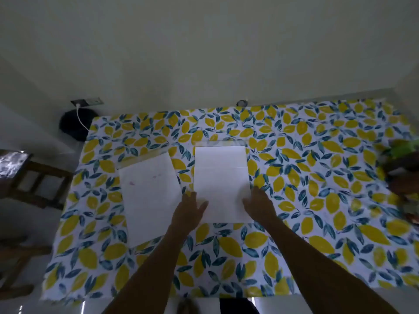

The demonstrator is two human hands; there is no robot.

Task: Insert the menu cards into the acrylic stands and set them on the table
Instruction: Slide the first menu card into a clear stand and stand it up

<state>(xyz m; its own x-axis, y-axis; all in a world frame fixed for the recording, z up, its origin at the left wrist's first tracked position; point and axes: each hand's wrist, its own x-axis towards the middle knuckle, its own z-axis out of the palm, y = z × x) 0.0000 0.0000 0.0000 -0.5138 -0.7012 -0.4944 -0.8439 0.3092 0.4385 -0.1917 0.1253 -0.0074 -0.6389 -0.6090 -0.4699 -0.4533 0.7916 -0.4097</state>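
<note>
Two white menu cards lie flat in clear acrylic stands on the lemon-print tablecloth [294, 200]. The left stand with its card [149, 198] is turned slightly, and its clear base strip [142, 157] shows at the far end. The right stand with its card [221, 182] lies square, with a clear edge [220, 143] at the top. My left hand [189, 209] rests at the lower left edge of the right card, fingers spread. At the card's lower right edge is my right hand [260, 206], fingers extended. Whether either hand grips the stand is unclear.
A dark object with green leaves [403, 164] sits at the table's right edge. A wooden chair [34, 177] stands to the left of the table. A dark round object [74, 125] and a white cable [80, 116] are at the far left corner.
</note>
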